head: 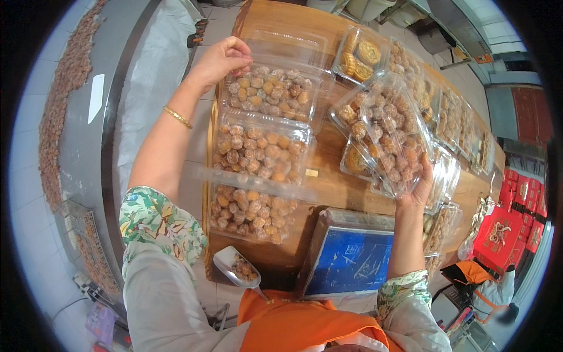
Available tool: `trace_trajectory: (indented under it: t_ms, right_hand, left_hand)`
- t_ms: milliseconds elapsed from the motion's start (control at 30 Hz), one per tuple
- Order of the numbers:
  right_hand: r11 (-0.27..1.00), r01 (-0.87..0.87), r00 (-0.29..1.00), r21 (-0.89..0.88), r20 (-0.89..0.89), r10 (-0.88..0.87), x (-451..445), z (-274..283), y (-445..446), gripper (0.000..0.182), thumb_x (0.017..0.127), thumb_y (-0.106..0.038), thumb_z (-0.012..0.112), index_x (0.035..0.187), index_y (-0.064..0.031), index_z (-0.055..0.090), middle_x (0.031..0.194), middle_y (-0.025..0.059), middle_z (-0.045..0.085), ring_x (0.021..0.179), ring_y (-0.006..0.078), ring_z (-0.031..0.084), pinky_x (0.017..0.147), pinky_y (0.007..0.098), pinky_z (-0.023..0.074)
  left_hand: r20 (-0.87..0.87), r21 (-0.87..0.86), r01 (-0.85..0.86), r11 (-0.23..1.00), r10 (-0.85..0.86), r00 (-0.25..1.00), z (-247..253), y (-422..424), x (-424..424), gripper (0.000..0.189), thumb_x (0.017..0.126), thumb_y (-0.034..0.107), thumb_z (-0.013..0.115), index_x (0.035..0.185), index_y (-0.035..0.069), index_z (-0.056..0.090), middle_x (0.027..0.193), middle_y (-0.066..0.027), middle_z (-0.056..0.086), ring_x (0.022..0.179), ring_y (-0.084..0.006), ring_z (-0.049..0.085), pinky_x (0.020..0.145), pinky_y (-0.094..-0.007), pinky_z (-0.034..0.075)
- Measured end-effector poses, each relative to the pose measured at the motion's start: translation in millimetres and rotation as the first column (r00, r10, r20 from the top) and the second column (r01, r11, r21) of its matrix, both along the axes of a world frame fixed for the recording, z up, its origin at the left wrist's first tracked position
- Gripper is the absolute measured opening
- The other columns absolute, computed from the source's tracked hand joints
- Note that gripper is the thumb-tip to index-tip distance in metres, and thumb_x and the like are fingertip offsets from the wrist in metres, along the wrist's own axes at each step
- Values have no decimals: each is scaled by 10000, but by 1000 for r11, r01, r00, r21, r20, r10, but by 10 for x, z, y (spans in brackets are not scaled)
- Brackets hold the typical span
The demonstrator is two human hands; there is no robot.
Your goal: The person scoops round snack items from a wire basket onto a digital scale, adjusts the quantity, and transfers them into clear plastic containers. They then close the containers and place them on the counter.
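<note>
My right hand (pixel 418 185) holds a clear plastic box (pixel 391 132) packed with round brown, sugar-dusted sweets, tilted above other boxes. My left hand (pixel 231 59) has its fingers drawn together by the back left corner of an open clear box (pixel 270 92) of similar sweets. Whether those fingers pinch the plastic cannot be told. Behind that box spreads its transparent lid (pixel 288 44). Closer to me stand a second filled box (pixel 261 152) and a third (pixel 250 211), with a clear plastic edge crossing between them.
A metal scoop (pixel 237 266) with some sweets lies at the wooden table's (pixel 327 185) near edge. Beside it is a scuffed blue-topped box (pixel 349 259). Packed pastry boxes (pixel 360 57) line the right side. Red gift boxes (pixel 501 233) and a person (pixel 492 290) are farther right.
</note>
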State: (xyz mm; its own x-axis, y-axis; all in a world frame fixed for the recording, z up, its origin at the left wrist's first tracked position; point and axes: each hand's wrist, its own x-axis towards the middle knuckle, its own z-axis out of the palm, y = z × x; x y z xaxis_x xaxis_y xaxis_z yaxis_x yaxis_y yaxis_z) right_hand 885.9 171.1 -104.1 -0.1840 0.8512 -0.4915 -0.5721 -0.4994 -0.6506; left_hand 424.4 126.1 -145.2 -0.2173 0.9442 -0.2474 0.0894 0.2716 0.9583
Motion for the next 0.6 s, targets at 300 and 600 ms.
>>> trace_trajectory:
  t_ms: [300, 600]
  right_hand:
    - [998, -59, 998, 6, 6, 59, 34, -1, -43, 562, 814, -297, 653, 1298, -73, 477, 1276, 149, 534, 1193, 348, 499, 973, 598, 425]
    - [997, 12, 999, 73, -45, -9, 211, 154, -99, 441, 852, -269, 616, 1226, -48, 544, 1174, 144, 604, 1105, 311, 563, 961, 489, 456]
  left_hand:
    - [131, 0, -13, 1000, 13, 991, 11, -147, -1, 243, 898, 208, 574, 1082, 51, 550, 951, -42, 632, 857, -107, 604, 754, -253, 481]
    - [295, 209, 96, 973, -156, 943, 564, -670, 142, 390, 978, 354, 420, 1037, 39, 641, 986, -53, 643, 936, -136, 596, 867, -287, 463]
